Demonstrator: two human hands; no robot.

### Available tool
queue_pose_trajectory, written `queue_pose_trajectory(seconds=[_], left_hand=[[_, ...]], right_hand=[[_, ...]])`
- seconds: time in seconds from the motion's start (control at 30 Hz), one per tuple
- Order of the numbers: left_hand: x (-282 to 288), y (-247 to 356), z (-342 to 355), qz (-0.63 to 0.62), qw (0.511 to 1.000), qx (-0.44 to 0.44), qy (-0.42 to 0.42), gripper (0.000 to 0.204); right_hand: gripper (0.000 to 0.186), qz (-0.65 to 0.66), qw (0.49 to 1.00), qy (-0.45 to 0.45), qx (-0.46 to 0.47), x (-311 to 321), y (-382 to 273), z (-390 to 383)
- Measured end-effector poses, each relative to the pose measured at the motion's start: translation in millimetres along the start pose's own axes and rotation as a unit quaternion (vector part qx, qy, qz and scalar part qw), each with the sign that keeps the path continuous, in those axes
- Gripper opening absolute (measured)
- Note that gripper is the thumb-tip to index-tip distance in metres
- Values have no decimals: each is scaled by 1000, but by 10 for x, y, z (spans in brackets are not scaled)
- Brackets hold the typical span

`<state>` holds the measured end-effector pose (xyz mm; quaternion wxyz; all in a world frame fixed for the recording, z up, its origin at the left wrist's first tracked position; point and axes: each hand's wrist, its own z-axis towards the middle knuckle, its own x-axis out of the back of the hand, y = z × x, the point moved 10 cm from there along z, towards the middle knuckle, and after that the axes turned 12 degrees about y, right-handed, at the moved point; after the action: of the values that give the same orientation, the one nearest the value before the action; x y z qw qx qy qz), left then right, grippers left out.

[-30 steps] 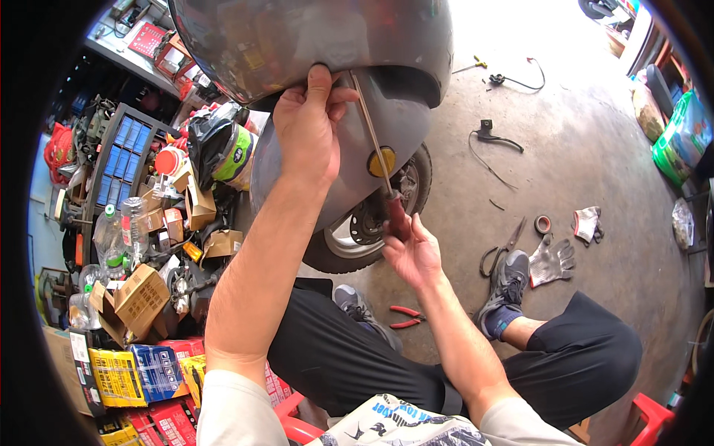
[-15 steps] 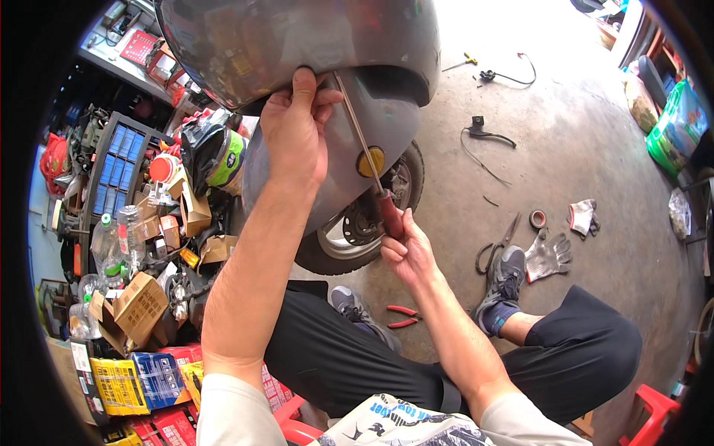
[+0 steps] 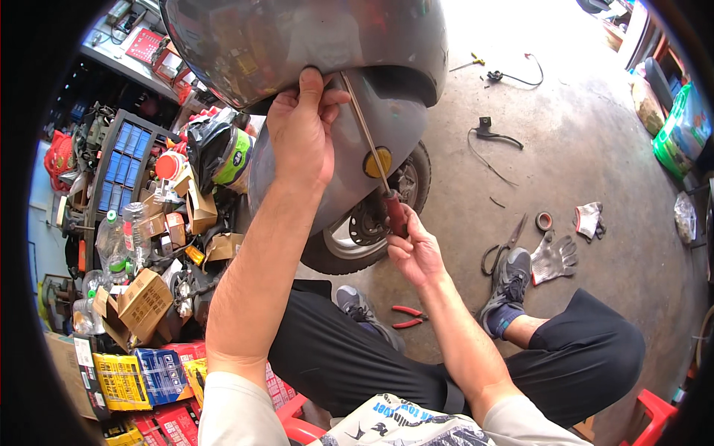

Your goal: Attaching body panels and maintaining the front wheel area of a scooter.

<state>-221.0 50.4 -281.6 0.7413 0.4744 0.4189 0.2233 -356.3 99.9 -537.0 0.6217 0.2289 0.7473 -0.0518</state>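
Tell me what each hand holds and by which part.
The right hand grips a long screwdriver by its red handle. The left hand presses on the grey fender near the screwdriver's tip, fingers over its upper edge.

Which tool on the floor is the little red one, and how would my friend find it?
Start at the scooter's front wheel and look down to the concrete just below it, beside the grey shoe. There lie small pliers with red handles. The scissors farther right have dark handles, and the right hand holds a long screwdriver.

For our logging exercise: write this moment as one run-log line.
left hand: steadies grey scooter fender | right hand: grips red-handled screwdriver, tip up under body panel | floor: pliers, scissors, gloves
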Motion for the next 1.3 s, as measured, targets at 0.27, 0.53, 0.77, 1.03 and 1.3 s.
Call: queue_pose_trajectory(seconds=[0.27, 0.53, 0.77, 1.03, 1.3], left_hand=[[54, -8, 3, 4, 1000, 0, 11, 19], [44, 2, 2, 8, 1000, -6, -3, 21], [12, -19, 9, 3, 1000, -1, -6, 21], [56, -17, 2, 14, 1000, 0, 16, 22], [88, -34, 32, -12, 1000, 8, 9, 17]], right_hand=[[36, -26, 991, 125, 34, -46, 34, -10], [39, -72, 997, 33, -14, -82, 92, 13], [36, -55, 997, -47, -13, -25, -38, 47], [36, -177, 972, 40, 152, -36, -111, 35], [36, -154, 986, 1, 64, -29, -20, 51]])
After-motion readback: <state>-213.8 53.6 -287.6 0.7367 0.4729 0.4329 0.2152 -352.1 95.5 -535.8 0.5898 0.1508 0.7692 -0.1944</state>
